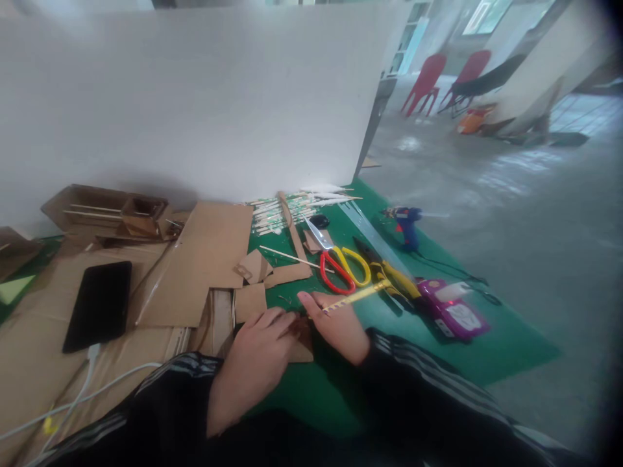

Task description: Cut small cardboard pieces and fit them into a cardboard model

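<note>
My left hand is closed, its fingers bent over a small dark brown piece that they mostly hide. My right hand is closed round a yellow patterned stick, which points up to the right towards the pliers. The fingertips of both hands meet above a flat cardboard piece on the green table. Red-and-yellow-handled scissors lie just beyond my right hand, beside yellow-and-black pliers.
Cardboard sheets, a black phone with a white cable and a cardboard structure are on the left. Thin sticks lie by the white board. A blue glue gun and a purple device stand right.
</note>
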Available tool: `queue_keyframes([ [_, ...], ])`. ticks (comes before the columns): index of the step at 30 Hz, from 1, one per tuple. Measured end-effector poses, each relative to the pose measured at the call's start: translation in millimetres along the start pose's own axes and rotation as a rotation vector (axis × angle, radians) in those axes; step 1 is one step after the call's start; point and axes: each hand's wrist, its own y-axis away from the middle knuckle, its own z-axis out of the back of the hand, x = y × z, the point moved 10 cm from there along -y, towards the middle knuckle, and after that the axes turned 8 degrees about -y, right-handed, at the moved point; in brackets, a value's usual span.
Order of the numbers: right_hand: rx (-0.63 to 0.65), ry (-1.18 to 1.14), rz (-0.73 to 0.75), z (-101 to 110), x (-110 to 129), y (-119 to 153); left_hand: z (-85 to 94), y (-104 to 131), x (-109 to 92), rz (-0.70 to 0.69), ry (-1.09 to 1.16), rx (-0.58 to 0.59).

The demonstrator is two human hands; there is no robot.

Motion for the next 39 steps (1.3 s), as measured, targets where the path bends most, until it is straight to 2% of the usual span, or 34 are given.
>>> queue_keyframes([
  [9, 0.014, 0.009, 0.018, -1, 4, 1, -19.0, 3, -11, -0.065, -0.046, 0.029],
  [23, -0.025, -0.04, -0.015, -1, 0, 4, -16.1, 1, -11, -0.068, -0.064, 0.024],
  [39, 0.076, -0.072, 0.036, -13, 8, 10, -14.2, 2, -13, -0.067, -0.053, -0.004],
])
